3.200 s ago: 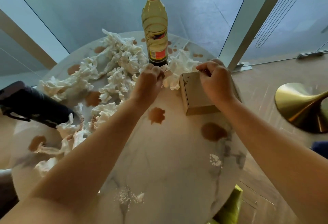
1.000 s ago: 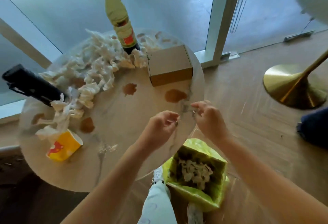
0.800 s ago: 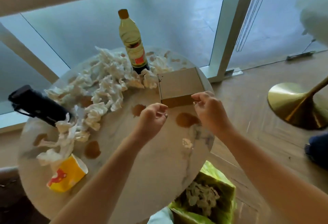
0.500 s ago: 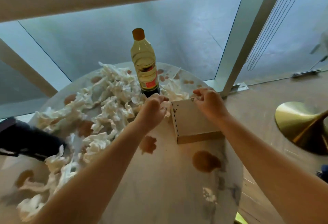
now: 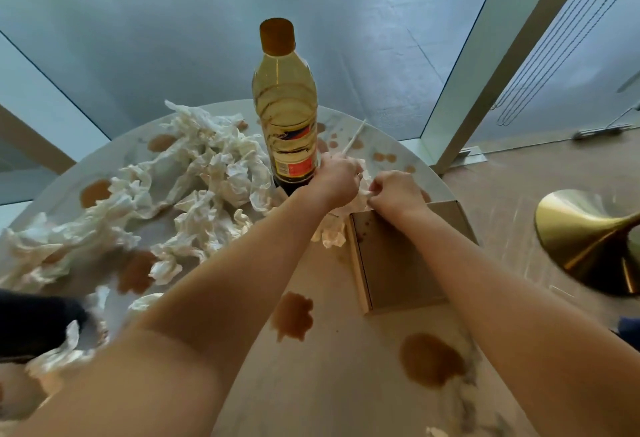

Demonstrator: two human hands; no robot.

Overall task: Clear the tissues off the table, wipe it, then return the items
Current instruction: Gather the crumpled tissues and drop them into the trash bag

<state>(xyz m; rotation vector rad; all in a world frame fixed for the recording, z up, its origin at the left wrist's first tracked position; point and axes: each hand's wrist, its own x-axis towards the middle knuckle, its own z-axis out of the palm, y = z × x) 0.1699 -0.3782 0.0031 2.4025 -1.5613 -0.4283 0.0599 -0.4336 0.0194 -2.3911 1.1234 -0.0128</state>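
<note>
Several crumpled white tissues (image 5: 194,190) cover the left and far half of the round marble table (image 5: 332,384), which carries brown spill stains (image 5: 292,315). My left hand (image 5: 336,177) and my right hand (image 5: 394,192) meet just right of the bottle's base, both with fingers curled into a wad of tissue (image 5: 360,190) between them. More of that wad (image 5: 332,234) hangs below my left wrist. A tall yellow bottle (image 5: 285,107) with a brown cap stands upright right behind my left hand. A brown cardboard box (image 5: 394,263) lies under my right forearm.
A black object (image 5: 31,325) lies at the table's left edge among tissues. A thin white stick (image 5: 353,137) lies on the far rim. A brass pedestal base (image 5: 588,239) stands on the wooden floor at right. Glass walls and a white frame post (image 5: 485,66) close in behind.
My view swung up from the green-lined bin to the table's far side. Both hands travelled forward past the box and closed on the tissue wad beside the bottle.
</note>
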